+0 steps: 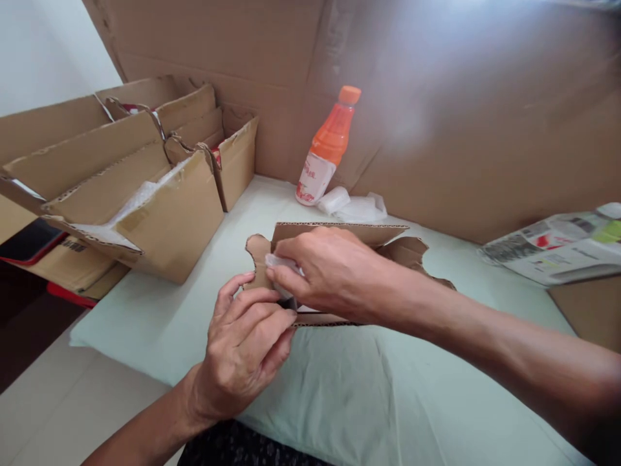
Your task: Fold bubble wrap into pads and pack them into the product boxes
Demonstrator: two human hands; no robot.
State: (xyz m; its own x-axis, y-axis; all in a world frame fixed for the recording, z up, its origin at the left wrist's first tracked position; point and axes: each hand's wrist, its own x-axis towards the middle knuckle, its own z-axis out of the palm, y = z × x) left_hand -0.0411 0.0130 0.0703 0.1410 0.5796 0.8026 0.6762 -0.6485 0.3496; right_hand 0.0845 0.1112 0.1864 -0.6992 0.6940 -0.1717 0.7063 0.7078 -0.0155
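While the left hand (247,343) touches the small box (376,235), the right hand (323,272) pinches translucent plastic (280,262)

As the head view shows, the small box stands open on the pale green cloth (334,388), directly before the person. The right hand reaches across it, and its thumb and fingers grasp the translucent plastic at the left end of the box. The left hand lies at the near left corner, with fingertips at the left flap (258,251) and near edge, beside a dark piece (290,303) which is mostly covered. Whether the left fingers grip something or only press, I cannot tell.

For doing this step well, I judge that the left hand should support the corner firmly but gently, since cardboard bends easily under pressure. The right pinch is better light and close to the box, because thin plastic could crease or tear. Both thumbs should not block the view of the corner.

Behind the box are an orange-capped bottle (324,152), tilted in this view, a white roll (334,200) and crumpled clear plastic (365,208). Larger open boxes (174,217) stand at left, well apart from the hands.
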